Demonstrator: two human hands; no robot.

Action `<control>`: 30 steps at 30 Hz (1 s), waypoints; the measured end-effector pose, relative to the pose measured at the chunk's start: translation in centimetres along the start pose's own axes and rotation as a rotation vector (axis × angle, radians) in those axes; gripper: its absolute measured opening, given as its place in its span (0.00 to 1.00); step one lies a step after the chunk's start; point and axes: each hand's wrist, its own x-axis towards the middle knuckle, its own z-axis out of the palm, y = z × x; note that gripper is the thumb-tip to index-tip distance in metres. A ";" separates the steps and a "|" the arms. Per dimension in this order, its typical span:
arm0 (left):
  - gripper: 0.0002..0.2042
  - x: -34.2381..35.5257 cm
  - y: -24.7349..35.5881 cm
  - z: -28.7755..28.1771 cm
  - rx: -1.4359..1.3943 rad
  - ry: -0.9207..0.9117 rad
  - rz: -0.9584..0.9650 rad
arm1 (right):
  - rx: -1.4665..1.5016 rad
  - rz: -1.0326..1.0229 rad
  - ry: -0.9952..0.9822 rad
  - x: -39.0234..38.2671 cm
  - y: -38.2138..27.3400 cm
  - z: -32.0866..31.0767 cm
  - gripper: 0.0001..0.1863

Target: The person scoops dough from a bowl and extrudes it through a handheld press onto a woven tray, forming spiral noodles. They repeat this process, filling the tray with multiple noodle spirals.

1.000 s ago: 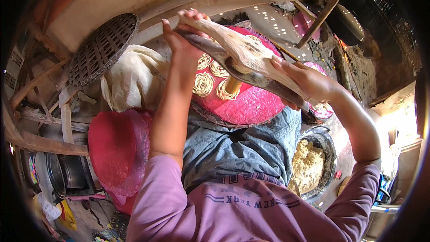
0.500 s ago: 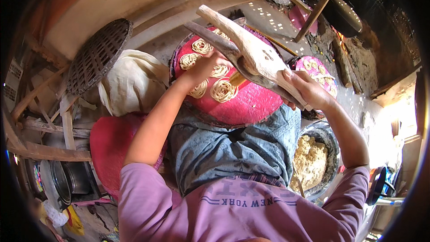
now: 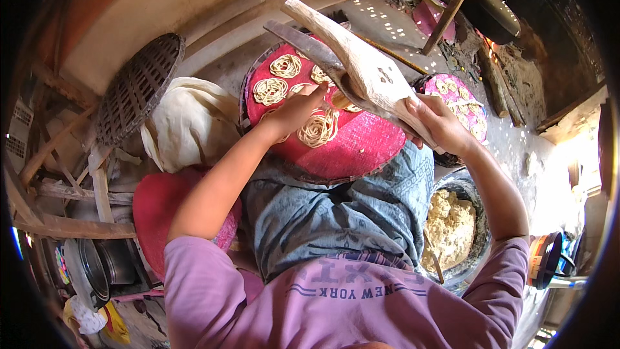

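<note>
My right hand (image 3: 439, 123) grips the end of a two-armed wooden press (image 3: 374, 77), thumb on its pale upper arm and fingers wrapped underneath. The press slants over a round tray (image 3: 368, 145) covered in red, held across my lap. Coiled nests of pale dough strands lie on the tray's left half, one coil (image 3: 318, 129) directly below the press. A yellowish wooden part shows under the press. My left hand (image 3: 294, 115) hovers over the coils near the press's underside, fingers stretched toward it; it partly covers nearby coils. Some fingertips are hard to see.
To the right stand a smaller tray of coils (image 3: 455, 100) and a basin of crumbly dough (image 3: 452, 229) with a stick in it. At left are a woven basket (image 3: 139, 84), a pale cloth (image 3: 190, 119) and a red round piece (image 3: 165, 210). Firewood (image 3: 494, 87) lies at far right.
My left hand has drawn back from the press's underside, down and slightly left. The press has shifted slightly up and left, still in my right hand. The tray has also shifted slightly left.
</note>
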 end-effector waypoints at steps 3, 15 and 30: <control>0.28 -1.5 -0.7 -0.2 0.791 0.145 0.414 | -0.015 0.020 0.017 -0.2 0.5 -0.6 0.28; 0.42 -0.7 9.9 -2.2 -0.657 0.005 0.738 | 0.142 -0.046 -0.109 -4.3 -2.6 -2.2 0.30; 0.37 9.6 7.2 2.1 -1.528 -0.276 0.748 | -0.102 0.410 -0.040 -2.5 -3.7 -2.6 0.39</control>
